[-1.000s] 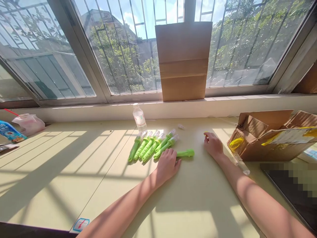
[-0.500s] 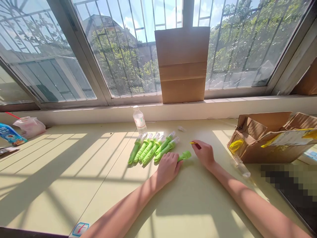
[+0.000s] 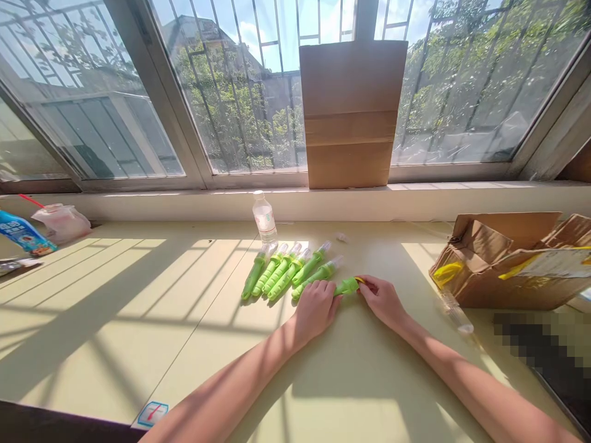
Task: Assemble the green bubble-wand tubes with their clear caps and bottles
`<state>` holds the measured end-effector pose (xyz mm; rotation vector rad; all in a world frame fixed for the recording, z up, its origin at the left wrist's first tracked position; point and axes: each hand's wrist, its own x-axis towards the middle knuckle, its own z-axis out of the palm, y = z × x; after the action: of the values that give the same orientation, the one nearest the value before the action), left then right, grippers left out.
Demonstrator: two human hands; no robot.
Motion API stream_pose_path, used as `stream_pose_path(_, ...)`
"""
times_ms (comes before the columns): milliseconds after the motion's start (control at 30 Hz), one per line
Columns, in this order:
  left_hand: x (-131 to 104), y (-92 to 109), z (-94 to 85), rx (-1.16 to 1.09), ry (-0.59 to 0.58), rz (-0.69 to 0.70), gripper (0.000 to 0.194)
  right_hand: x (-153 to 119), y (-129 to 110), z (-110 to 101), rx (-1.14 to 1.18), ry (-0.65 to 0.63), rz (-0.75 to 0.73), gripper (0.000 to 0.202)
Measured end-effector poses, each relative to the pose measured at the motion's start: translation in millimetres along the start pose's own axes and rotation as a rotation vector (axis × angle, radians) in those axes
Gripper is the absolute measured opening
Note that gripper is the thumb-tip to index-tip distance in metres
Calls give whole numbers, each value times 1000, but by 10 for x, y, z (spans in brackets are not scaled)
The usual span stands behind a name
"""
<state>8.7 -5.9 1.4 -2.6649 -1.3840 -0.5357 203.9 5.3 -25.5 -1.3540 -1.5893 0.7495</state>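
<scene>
Green handle (image 3: 346, 286) is gripped by left hand (image 3: 316, 309) on table (image 3: 138, 295); small yellow part (image 3: 359, 280) is pinched at its right end by right hand (image 3: 383, 299). Finished green tools (image 3: 286, 271) lie just left.

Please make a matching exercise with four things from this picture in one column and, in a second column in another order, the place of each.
1. water bottle
2. flat cardboard sheet
3. open cardboard box
4. loose green handle

a. between the left hand and right hand
b. upright against the window
c. at the table's right
d. behind the row of green tools

Pairs: 1-d, 2-b, 3-c, 4-a
</scene>
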Motion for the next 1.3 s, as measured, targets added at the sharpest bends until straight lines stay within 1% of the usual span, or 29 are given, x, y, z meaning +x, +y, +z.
stream_pose_path(100,3,-10,-1,-27,3,-8,22,-35,-24,7,36,-13,11,32)
stream_pose_path(267,-3,-33,14,-79,20,29,22,-48,-50,33,69,47,30,37)
stream_pose_path(433,-12,-47,8,-93,22,60,23,-45,-31,41,150,32,53,41)
stream_pose_path(500,-16,-44,-3,-92,16,72,23,-44,-25,39,164,55,66,43)
stream_pose_path(567,-18,-38,-13,-96,13,88,24,-42,-18,34,162,75,67,42)
stream_pose_path(633,-18,-32,-20,-103,17,96,24,-40,-12,25,169,58,54,40)
stream_pose_path(800,-20,-10,-19,-95,30,65,25,-47,-18,4,242,-7,50,39)
stream_pose_path(967,-28,15,-14,-49,-6,6,29,-70,-45,20,226,-42,18,36)
stream_pose_path(1067,-30,17,-7,-40,-11,-12,31,-78,-38,42,208,-22,7,35)
stream_pose_path(1167,-30,15,2,-32,-7,-5,31,-84,-26,53,214,6,1,39)
stream_pose_path(1300,-27,12,2,-32,-16,-7,31,-91,-40,44,212,-4,-12,36)
